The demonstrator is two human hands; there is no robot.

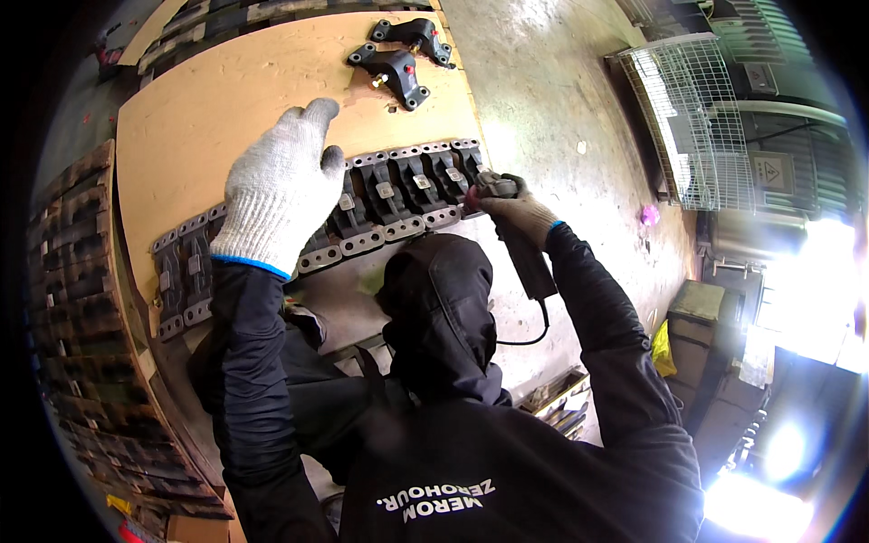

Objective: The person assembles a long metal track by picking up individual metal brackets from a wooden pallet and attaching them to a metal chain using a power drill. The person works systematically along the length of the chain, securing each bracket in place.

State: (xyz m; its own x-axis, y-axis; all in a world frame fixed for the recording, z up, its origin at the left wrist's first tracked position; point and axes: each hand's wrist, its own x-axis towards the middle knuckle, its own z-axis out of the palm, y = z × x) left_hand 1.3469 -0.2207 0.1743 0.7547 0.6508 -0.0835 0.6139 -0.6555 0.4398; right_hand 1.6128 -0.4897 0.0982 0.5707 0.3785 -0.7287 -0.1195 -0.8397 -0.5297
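The right hand grips a corded grinder at the row of dark metal brackets, 3 o'clock end. The left hand, spread wide, rests on them at 9 o'clock; an unclamped bracket might kick loose.

One head-worn fisheye view looks steeply down, close over the plywood board.
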